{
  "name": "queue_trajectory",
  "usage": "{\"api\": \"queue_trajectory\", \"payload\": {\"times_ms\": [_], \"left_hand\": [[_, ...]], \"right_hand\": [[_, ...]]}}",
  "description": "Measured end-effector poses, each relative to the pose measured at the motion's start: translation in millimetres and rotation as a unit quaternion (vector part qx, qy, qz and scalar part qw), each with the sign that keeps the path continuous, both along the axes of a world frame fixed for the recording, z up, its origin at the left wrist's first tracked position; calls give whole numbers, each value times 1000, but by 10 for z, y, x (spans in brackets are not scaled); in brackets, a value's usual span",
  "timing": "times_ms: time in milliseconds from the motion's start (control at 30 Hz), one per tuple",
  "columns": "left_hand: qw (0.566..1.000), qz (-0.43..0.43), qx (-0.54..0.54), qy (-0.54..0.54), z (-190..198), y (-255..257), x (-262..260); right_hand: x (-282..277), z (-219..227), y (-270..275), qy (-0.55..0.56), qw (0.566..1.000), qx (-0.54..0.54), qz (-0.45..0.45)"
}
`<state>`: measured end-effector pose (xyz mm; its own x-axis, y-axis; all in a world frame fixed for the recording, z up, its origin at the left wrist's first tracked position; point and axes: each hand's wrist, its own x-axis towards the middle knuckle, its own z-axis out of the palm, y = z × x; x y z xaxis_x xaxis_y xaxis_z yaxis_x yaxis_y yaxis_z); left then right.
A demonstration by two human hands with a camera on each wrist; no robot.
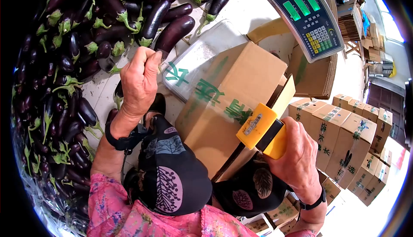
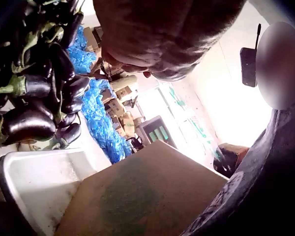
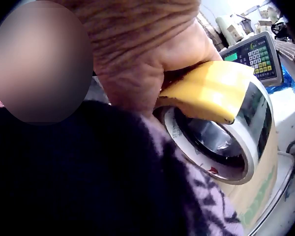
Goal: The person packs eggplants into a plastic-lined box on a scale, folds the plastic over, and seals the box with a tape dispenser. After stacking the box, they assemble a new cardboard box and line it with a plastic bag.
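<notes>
My left hand (image 1: 140,78) is raised beside the eggplants (image 1: 172,35), fingers curled and thumb pressed to the index finger. A small piece of clear tape (image 1: 164,55) shows at its fingertips. My right hand (image 1: 297,155) grips a yellow tape dispenser (image 1: 260,125) against the side of a cardboard carton (image 1: 245,73). In the right wrist view the dispenser holds a wide tape roll (image 3: 248,169). The carton leans between my knees and a white tray (image 1: 215,37), with green lettering on it and a flap (image 1: 284,95) sticking out near the dispenser.
A large heap of eggplants (image 1: 73,121) fills the left side. A digital scale display (image 1: 305,20) with green-lit screens stands at upper right. Stacked cartons (image 1: 340,133) with green print line the right. Blue plastic (image 2: 101,123) lies beyond the tray in the left wrist view.
</notes>
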<state>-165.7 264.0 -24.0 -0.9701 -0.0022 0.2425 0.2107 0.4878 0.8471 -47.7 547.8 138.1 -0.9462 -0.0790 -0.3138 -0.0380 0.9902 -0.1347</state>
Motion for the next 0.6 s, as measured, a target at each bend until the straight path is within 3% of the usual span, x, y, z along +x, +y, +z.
{"api": "queue_trajectory", "payload": {"times_ms": [200, 300, 600], "left_hand": [[998, -47, -3, -50, -306, 71, -7], [999, -44, -7, -20, -538, 180, -12], [978, -193, -53, -55, -1237, 573, 199]], "right_hand": [[14, -9, -29, 0, 1000, -1, -1], [-4, -14, -50, 0, 1000, 5, 4], [-18, -110, -14, 2, 1000, 4, 7]]}}
